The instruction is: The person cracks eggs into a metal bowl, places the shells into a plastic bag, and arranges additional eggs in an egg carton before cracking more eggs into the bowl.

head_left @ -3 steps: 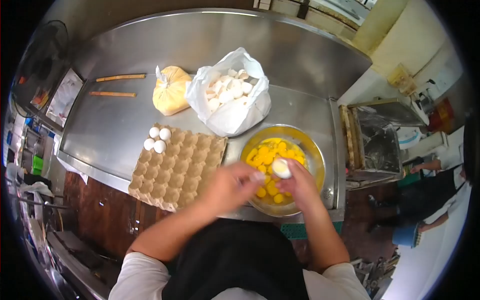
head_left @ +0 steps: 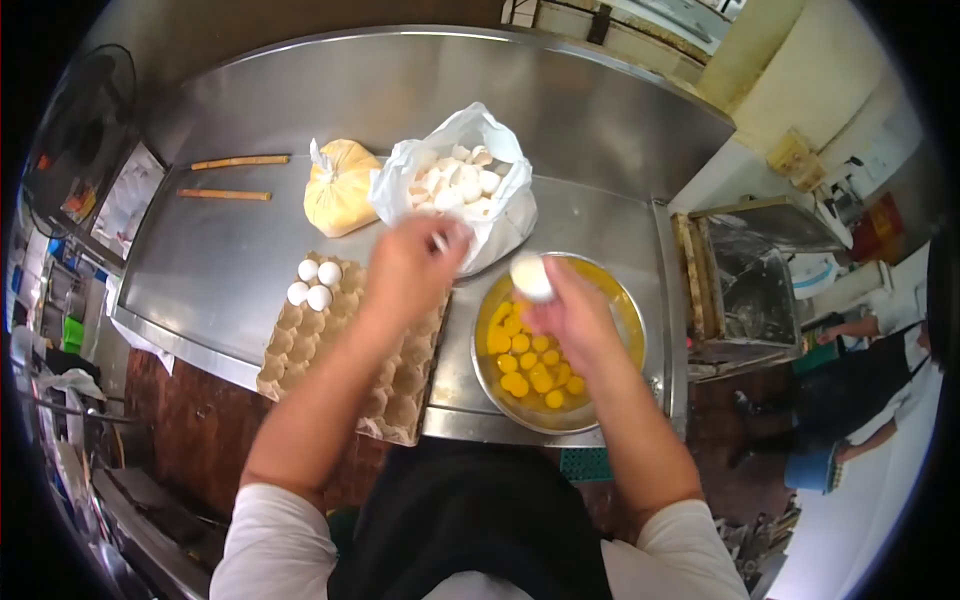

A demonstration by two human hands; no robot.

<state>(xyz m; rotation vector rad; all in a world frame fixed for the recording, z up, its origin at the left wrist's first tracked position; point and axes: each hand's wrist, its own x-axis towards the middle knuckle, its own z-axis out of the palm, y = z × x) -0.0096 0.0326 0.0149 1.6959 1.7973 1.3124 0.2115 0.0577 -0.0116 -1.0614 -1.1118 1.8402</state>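
My left hand (head_left: pixel 415 262), smeared by motion, is at the near edge of a white plastic bag (head_left: pixel 515 215). Its fingers are curled around a small white piece that looks like eggshell. Inside the bag lies a heap of broken eggshells (head_left: pixel 455 183). My right hand (head_left: pixel 570 310) grips a cupped eggshell (head_left: pixel 531 277) above the far left rim of a metal bowl (head_left: pixel 632 345). Many yolks (head_left: pixel 540 377) lie in the bowl among clear egg white. Left of it, partly under my left forearm, a cardboard egg tray (head_left: pixel 290 355) carries several whole eggs (head_left: pixel 319 297) in one corner.
A tied bag of yellow contents (head_left: pixel 342 190) stands left of the shell bag. Two wooden sticks (head_left: pixel 225 195) lie at the counter's (head_left: pixel 220 255) left end. At the far right is a co-worker (head_left: pixel 880 390), with one hand at a blue container (head_left: pixel 812 470).
My left hand has moved from above the bowl up and left to the shell bag. My right hand has shifted up and slightly left with its eggshell.
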